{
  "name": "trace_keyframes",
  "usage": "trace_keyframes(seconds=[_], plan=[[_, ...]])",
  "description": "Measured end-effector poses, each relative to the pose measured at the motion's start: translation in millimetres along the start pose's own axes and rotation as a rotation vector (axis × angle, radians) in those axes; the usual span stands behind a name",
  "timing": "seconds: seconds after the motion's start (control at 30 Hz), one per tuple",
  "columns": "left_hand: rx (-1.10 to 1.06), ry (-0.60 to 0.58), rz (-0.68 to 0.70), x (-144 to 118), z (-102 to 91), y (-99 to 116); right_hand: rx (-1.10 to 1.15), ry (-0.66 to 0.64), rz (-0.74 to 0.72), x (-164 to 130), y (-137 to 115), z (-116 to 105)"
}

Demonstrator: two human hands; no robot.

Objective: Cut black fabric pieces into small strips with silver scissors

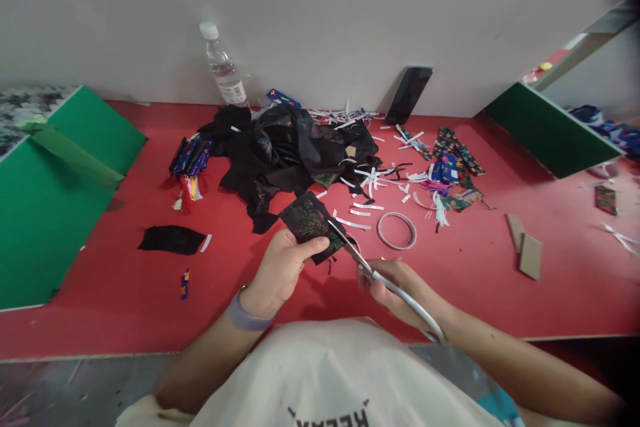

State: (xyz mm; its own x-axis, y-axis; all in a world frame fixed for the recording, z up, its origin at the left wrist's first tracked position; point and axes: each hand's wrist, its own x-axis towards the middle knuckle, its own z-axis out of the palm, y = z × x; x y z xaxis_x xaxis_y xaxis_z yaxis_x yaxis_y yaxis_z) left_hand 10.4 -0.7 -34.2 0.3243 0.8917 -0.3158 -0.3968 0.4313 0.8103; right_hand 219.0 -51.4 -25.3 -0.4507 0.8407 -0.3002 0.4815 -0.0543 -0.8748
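Note:
My left hand (281,268) pinches a piece of black patterned fabric (306,217) above the red table, its thumb lying across the front. In my right hand (400,287) is a pair of scissors (367,267) with pale handles. The blades reach up and left along the fabric's right edge; whether they are parted I cannot tell. Behind the fabric lies a heap of black cloth (295,147). A roll of white tape (397,231) rests flat beyond my right hand, with several white strips (367,207) scattered to its left.
A water bottle (225,70) and a phone (407,95) lean against the back wall. Green dividers (75,213) stand at both sides. Bundles with tassels (191,160), a black cloth strip (173,240), cardboard pieces (530,255) and patterned scraps (453,173) lie on the red table (115,307).

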Motion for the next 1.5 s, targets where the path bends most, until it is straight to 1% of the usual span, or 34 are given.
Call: trace_keyframes(seconds=[0.4, 0.63, 0.97, 1.37, 1.5], plan=[[0.013, 0.005, 0.012, -0.3, 4.6, 0.3, -0.001, 0.034, 0.037, -1.4, 3.3, 1.3], [-0.004, -0.029, 0.004, -0.2, 2.9, -1.1, 0.005, 0.055, 0.020, -2.2, 1.1, 2.3], [-0.003, -0.025, -0.029, -0.4, 2.1, -1.1, 0.014, 0.040, -0.025, -0.4, -1.1, 1.8], [0.005, -0.027, -0.035, 0.6, 1.3, -2.2, -0.017, 0.059, 0.031, -0.4, -2.3, 2.9], [0.000, -0.024, -0.039, 0.5, 1.0, -2.9, 0.001, 0.046, 0.056, -0.6, 0.0, 4.0]])
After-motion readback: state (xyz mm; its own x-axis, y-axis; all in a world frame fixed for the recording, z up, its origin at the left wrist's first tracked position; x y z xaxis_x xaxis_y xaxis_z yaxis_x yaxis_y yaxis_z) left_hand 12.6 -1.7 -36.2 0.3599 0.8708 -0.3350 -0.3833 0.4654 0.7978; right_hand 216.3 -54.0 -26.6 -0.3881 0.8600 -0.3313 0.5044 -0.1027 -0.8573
